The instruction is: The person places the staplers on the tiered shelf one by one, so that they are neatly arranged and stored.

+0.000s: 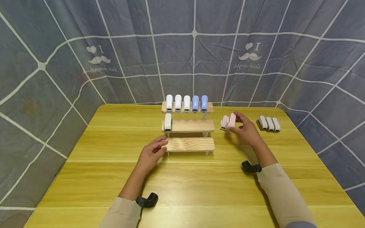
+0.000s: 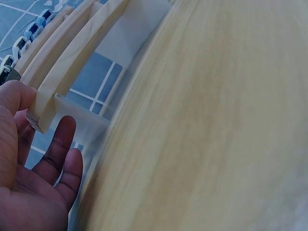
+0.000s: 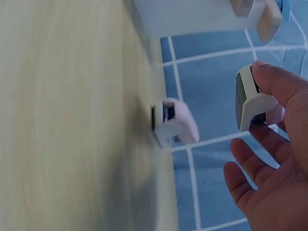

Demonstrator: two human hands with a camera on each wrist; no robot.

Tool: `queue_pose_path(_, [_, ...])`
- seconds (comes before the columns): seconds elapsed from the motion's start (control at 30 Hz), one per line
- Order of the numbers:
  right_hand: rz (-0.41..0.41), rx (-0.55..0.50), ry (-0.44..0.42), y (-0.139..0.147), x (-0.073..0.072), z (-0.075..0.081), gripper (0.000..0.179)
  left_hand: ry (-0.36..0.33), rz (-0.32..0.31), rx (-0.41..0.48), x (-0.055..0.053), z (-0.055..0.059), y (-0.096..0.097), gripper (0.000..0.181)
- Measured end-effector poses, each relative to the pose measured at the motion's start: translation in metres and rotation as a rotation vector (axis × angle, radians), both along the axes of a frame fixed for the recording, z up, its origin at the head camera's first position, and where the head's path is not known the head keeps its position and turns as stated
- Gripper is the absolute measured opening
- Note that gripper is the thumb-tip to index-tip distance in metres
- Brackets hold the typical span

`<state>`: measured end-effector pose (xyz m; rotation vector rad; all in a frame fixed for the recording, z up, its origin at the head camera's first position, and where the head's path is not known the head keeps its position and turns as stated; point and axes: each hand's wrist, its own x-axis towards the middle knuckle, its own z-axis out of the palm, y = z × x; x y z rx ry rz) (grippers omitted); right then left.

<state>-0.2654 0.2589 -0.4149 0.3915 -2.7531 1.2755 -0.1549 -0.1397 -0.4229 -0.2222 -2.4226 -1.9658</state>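
My right hand [image 1: 246,129] pinches a pink mini stapler [image 1: 232,120] between thumb and fingers. It hangs above the table in the right wrist view, its base turned toward the camera. A second pink stapler [image 3: 175,122] stands on the table close by. My left hand [image 1: 151,153] grips the left end of the lowest board [image 1: 189,144] of a three-tier wooden stand, thumb at its near corner; its other fingers spread loosely below in the left wrist view. One whitish stapler [image 1: 168,122] stands at the left end of the middle board [image 1: 191,126].
White staplers [image 1: 178,102] and blue staplers [image 1: 195,103] stand in a row along the top board. Right of my right hand, three whitish staplers [image 1: 269,123] are grouped on the wooden table [image 1: 199,190]. A grey-blue curtain [image 1: 176,57] with white lines surrounds the table's back and sides.
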Motion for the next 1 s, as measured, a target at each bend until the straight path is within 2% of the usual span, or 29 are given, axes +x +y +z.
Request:
queue_pose_path(0.43, [0.063,0.025,0.134,-0.028,0.022,0.027,0.073,0.002,-0.004,-0.011,-0.001,0.002,-0.001,0.029])
queue_pose_path(0.83, [0.121,0.013,0.263,-0.065,0.037,0.036,0.071,-0.005,0.004,-0.01,0.0,0.001,0.0,0.028])
queue_pose_path(1.0, [0.144,-0.001,0.259,-0.079,0.041,0.038,0.071,-0.006,0.001,-0.004,0.0,0.0,0.0,0.029])
